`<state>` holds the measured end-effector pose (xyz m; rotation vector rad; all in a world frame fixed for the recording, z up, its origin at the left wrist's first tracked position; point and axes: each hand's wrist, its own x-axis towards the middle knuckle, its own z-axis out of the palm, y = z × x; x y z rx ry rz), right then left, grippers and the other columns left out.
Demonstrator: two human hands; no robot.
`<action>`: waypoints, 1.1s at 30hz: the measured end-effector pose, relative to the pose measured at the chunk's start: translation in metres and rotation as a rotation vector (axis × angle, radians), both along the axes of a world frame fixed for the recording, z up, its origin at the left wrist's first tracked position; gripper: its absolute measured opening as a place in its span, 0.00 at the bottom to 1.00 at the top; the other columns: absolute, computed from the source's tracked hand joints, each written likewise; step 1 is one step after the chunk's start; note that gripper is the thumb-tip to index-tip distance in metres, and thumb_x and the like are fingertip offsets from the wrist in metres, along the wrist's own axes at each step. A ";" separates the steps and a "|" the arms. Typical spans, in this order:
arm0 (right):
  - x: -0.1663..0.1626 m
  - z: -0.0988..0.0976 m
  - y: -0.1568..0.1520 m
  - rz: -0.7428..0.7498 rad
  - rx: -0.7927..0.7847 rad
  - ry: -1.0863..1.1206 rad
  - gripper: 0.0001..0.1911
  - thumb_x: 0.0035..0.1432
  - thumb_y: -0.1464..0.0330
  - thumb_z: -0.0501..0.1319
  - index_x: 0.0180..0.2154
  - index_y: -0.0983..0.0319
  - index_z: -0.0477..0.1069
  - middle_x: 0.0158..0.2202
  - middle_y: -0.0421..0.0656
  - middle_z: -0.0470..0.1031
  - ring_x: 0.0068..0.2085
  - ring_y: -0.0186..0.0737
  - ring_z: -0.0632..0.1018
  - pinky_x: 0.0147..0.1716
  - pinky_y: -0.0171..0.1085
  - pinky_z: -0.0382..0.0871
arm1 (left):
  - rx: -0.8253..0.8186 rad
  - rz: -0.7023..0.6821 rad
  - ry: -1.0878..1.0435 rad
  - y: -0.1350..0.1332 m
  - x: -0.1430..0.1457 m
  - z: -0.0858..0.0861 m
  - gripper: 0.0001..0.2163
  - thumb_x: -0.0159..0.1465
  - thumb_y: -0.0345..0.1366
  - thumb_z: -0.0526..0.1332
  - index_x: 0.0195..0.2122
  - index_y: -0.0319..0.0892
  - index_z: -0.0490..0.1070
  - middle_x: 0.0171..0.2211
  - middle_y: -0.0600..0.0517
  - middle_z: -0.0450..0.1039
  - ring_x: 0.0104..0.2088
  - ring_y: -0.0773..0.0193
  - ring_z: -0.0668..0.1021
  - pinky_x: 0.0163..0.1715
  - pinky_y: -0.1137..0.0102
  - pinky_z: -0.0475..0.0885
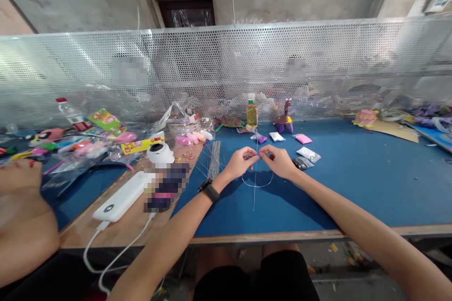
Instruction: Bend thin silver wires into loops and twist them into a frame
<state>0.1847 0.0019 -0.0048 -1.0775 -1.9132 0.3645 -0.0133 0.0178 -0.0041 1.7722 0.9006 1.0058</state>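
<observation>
In front of me, over the blue table mat, my left hand [242, 162] pinches a thin metal wire [254, 193]. My right hand [277, 160] pinches the same wire close beside it, the fingertips of both nearly touching. One straight length runs up and down between the hands, and a curved loop hangs below them. A bundle of straight wires [214, 160] lies left of my left hand. Beyond my hands are small packets, one purple [262, 139], one white [277, 136] and one pink [302, 138]. A white packet [308, 154] lies beside my right hand.
A bottle of yellow liquid [252, 115] and a brown-and-purple figure [285, 118] stand near the perforated metal screen [219, 70]. At left are a white power bank [122, 197], a white camera-like device [160, 154] and bagged craft items. Another person's arm [26, 216] rests at far left.
</observation>
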 end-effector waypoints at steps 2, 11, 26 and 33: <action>0.000 0.001 -0.001 -0.001 0.004 0.000 0.14 0.67 0.58 0.58 0.42 0.59 0.77 0.36 0.43 0.83 0.27 0.37 0.75 0.31 0.36 0.69 | -0.026 0.008 0.005 -0.001 0.000 0.001 0.17 0.62 0.48 0.68 0.39 0.39 0.72 0.30 0.52 0.75 0.22 0.70 0.74 0.15 0.78 0.63; 0.000 -0.001 0.000 0.002 0.038 0.014 0.12 0.68 0.60 0.58 0.42 0.59 0.77 0.36 0.43 0.82 0.28 0.37 0.76 0.31 0.36 0.69 | -0.131 -0.021 -0.059 -0.005 0.002 0.007 0.19 0.60 0.48 0.71 0.42 0.36 0.74 0.29 0.51 0.75 0.22 0.69 0.75 0.18 0.76 0.70; 0.000 -0.002 0.000 -0.014 0.000 0.026 0.16 0.71 0.59 0.52 0.48 0.58 0.73 0.34 0.44 0.82 0.29 0.40 0.79 0.32 0.36 0.70 | -0.201 0.005 -0.103 -0.007 0.002 0.007 0.21 0.58 0.48 0.73 0.42 0.37 0.74 0.34 0.49 0.78 0.26 0.68 0.79 0.23 0.73 0.78; 0.001 0.003 -0.002 -0.012 0.015 0.009 0.16 0.73 0.63 0.48 0.51 0.59 0.70 0.32 0.41 0.80 0.28 0.38 0.78 0.35 0.35 0.69 | -0.198 0.012 -0.116 -0.006 0.002 0.007 0.20 0.58 0.47 0.74 0.41 0.37 0.73 0.36 0.48 0.77 0.25 0.69 0.79 0.22 0.73 0.78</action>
